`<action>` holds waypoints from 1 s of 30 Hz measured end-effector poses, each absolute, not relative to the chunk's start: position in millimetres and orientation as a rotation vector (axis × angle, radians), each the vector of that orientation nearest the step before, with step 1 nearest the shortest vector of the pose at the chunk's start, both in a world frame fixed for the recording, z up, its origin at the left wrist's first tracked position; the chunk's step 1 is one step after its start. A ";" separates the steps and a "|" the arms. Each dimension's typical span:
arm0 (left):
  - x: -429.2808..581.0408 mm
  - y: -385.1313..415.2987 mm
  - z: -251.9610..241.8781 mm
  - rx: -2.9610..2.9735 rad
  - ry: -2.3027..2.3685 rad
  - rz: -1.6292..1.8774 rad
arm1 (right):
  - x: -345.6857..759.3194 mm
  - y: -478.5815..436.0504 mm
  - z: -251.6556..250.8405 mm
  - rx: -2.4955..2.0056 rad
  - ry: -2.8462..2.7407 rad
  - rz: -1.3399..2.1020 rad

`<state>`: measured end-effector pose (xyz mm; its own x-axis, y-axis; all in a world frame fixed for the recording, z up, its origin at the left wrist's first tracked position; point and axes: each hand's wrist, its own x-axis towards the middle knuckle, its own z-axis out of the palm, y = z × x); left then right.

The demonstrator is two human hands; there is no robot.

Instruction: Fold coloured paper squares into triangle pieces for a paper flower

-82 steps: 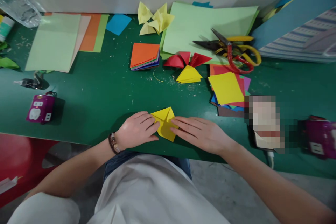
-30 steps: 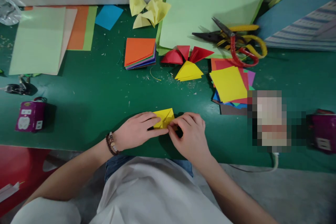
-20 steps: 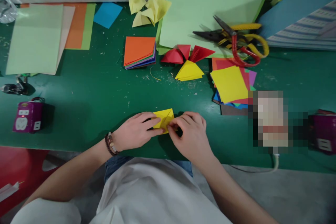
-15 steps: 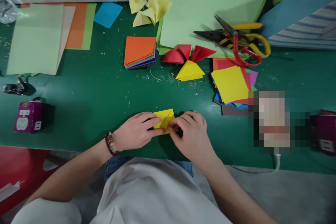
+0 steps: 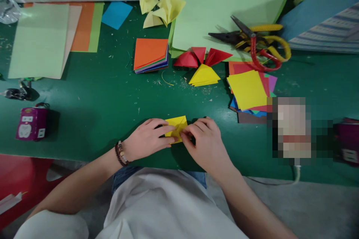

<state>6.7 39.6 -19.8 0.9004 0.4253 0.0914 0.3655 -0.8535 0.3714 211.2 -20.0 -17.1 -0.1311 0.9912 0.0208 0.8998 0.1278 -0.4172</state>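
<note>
A small folded piece of yellow paper [image 5: 179,122], creased across its face, lies near the table's front edge between my hands. My left hand [image 5: 147,136] holds it from the left, its fingers laid over the paper's left part and lower edge. At the paper's right edge, my right hand [image 5: 203,143] pinches with thumb and forefinger; the fingertips partly hide that edge. Farther back are folded yellow paper pieces [image 5: 204,75], with folded red paper pieces [image 5: 186,59] touching them.
Orange-topped square sheets [image 5: 150,52] are stacked behind my hands. Yellow-topped sheets [image 5: 248,90] lie to the right, below pliers [image 5: 227,37] and red-handled scissors [image 5: 254,50]. Pale yellow folded paper [image 5: 168,5] stands at the back. A purple box [image 5: 32,123] is at left.
My left fingers have shifted slightly on the yellow paper. My right hand keeps its pinch at the edge. The whole view has moved a little.
</note>
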 end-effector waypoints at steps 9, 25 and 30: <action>6.2 39.5 -21.3 2.735 0.581 0.305 | 210.6 -18.5 -18.6 -1.823 -2.125 0.447; 7.8 41.8 -20.3 2.731 0.559 0.300 | 210.3 -19.0 -18.7 -1.801 -2.105 0.390; 8.4 42.3 -19.4 2.749 0.547 0.321 | 209.5 -18.9 -17.5 -1.829 -2.120 0.392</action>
